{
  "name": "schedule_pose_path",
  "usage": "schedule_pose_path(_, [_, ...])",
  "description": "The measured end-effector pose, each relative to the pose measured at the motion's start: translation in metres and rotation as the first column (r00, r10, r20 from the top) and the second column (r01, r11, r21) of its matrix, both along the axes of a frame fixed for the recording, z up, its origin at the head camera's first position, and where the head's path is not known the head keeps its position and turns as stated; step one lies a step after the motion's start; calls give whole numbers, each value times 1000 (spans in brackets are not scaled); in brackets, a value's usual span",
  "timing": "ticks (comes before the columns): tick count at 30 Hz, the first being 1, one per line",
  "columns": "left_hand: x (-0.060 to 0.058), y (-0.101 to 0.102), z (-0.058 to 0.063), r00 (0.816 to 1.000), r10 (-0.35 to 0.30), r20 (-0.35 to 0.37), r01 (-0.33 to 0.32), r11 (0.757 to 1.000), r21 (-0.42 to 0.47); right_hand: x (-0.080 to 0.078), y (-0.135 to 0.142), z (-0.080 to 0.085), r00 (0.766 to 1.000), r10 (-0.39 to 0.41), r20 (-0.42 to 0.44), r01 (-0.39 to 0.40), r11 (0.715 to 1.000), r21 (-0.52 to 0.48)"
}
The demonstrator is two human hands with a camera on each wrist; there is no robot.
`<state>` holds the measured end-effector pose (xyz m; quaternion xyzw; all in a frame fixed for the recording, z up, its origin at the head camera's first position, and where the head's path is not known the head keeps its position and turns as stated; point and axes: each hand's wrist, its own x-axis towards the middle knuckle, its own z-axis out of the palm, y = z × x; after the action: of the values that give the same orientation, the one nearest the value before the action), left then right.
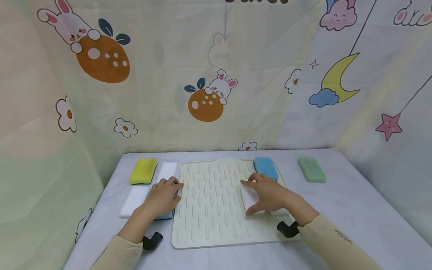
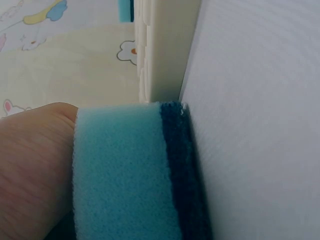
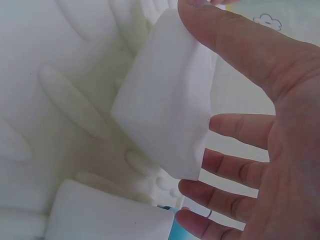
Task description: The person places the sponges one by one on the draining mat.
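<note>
Grip [image 1: 268,193], right, pinches one white block [image 1: 249,197]; left grip [image 1: 162,197] spread over one blue sponge [image 2: 125,175].

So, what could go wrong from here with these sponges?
The right hand grips a white block near its edges, so it might slip if lifted. A second white block sits close by and could get bumped. The left hand is at a blue sponge right beside the mat; pushing inward may shift the mat.
</note>
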<state>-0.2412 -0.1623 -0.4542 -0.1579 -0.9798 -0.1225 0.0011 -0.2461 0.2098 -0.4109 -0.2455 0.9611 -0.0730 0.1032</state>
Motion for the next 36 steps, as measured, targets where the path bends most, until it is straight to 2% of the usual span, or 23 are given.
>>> schedule_pose_path(36, [-2,0,-2,1000,5,-5,-5,1000,-5,2,-4,-5,1000,18,-7,-18,999,37])
